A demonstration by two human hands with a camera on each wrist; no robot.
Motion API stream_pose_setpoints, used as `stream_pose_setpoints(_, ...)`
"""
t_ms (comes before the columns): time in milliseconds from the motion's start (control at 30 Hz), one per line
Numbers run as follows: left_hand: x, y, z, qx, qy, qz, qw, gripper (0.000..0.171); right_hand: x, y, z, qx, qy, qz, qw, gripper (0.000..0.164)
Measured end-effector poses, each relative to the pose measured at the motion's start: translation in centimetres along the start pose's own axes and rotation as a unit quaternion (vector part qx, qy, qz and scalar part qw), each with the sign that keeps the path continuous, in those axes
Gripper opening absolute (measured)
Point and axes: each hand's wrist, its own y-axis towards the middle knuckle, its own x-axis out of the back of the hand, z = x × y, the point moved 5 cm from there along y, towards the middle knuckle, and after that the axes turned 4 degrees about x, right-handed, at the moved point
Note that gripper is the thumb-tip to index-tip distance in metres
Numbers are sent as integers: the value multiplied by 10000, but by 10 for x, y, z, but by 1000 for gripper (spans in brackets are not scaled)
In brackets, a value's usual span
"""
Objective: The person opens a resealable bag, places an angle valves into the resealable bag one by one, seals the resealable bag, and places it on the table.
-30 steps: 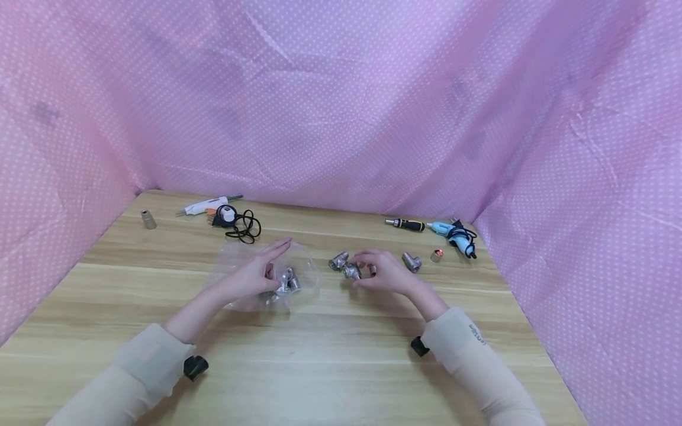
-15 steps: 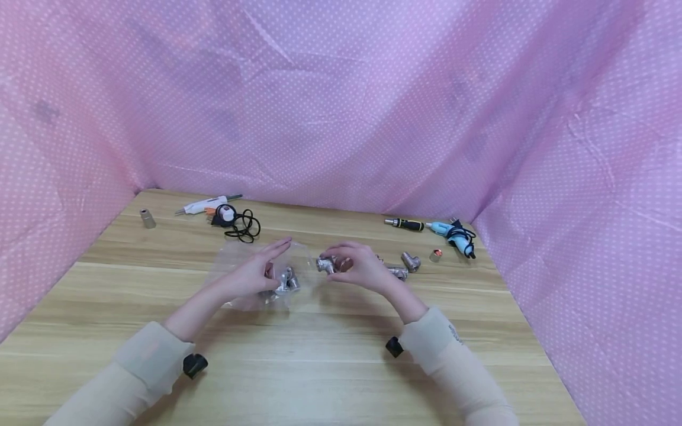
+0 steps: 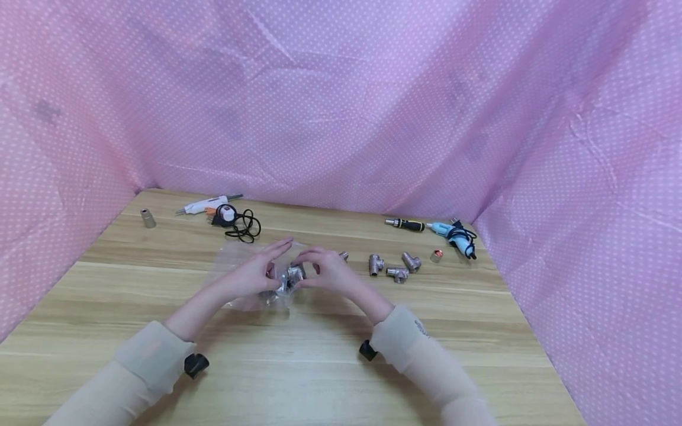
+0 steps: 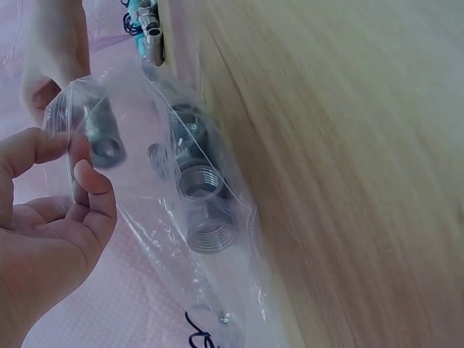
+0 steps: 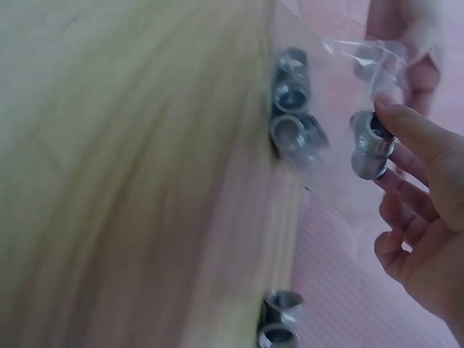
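My left hand [image 3: 247,279] pinches the edge of a clear plastic bag [image 4: 141,192], with fingertips and thumb curled at its mouth. Inside the bag, several metal pipe fittings [image 4: 206,210] lie together, their threaded ends showing. Between thumb and fingers, my right hand [image 3: 333,272] holds a metal tee fitting [image 5: 371,152] at the mouth of the bag, close to the left hand. To the right on the wooden table [image 3: 298,367], more tee fittings [image 3: 398,274] lie spread out; one is partly hidden behind the right hand.
At the back right lie a black-and-yellow screwdriver [image 3: 407,225], a light-blue corded tool [image 3: 450,232] and a short copper-coloured-ended metal piece [image 3: 436,255]. A white tool [image 3: 202,205] with a black cord [image 3: 242,228] and a metal cylinder [image 3: 148,219] are at the back left. Pink dotted cloth [image 3: 330,106] surrounds the table.
My right hand has carried a tee fitting leftward from the group on the table to the bag. Fittings that it covered now show. The left hand has stayed in place at the bag.
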Motion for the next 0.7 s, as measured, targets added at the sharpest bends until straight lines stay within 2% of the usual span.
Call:
stream_pose_setpoints(233,0,0,-2,30,-116,2,9999,91,-14,5,2,200,-214,54,9996,49)
stream_pose_setpoints(333,0,0,-2,69,-216,-8,9997,93,-13,3,3,230,-90,34,9997,48)
stream_pose_setpoints(500,1,-1,0,109,-245,-30,9996,94,-4,-4,2,286,220,-59,9993,45)
stream_pose_setpoints(700,0,-1,-2,89,-149,-94,9998,95,14,-20,-3,235,488,-122,9985,51)
